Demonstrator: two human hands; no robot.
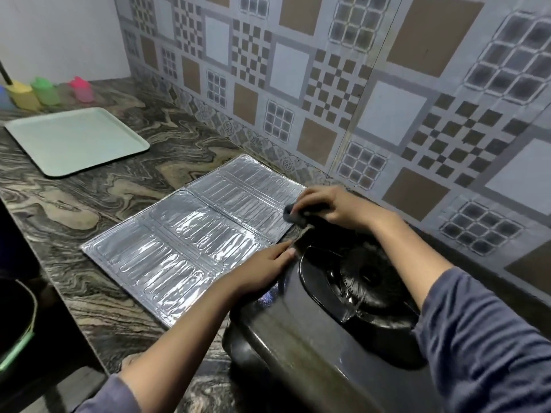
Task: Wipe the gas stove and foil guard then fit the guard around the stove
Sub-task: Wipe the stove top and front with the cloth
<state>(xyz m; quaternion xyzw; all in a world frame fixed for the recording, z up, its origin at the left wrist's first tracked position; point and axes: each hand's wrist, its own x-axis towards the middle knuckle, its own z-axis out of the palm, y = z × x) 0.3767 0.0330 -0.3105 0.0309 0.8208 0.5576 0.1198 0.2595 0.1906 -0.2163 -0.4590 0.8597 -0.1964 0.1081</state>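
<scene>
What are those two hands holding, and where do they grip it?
The right hand grips a dark bunched cloth from above, at the far corner of the silver embossed foil guard. The left hand holds nothing; it lies flat at the guard's near edge.

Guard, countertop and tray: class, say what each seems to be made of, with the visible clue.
Guard: thin aluminium foil sheet, likely; shiny silver, embossed ridges, fold creases.
Countertop: polished stone, perhaps granite or marble; swirling grey-brown veins, slight gloss.
Tray: probably plastic or melamine; uniform pale green, smooth matte, rounded rim.

stove (298,338) cut off below, cloth (293,214) mostly hidden under right hand (328,208)
</scene>
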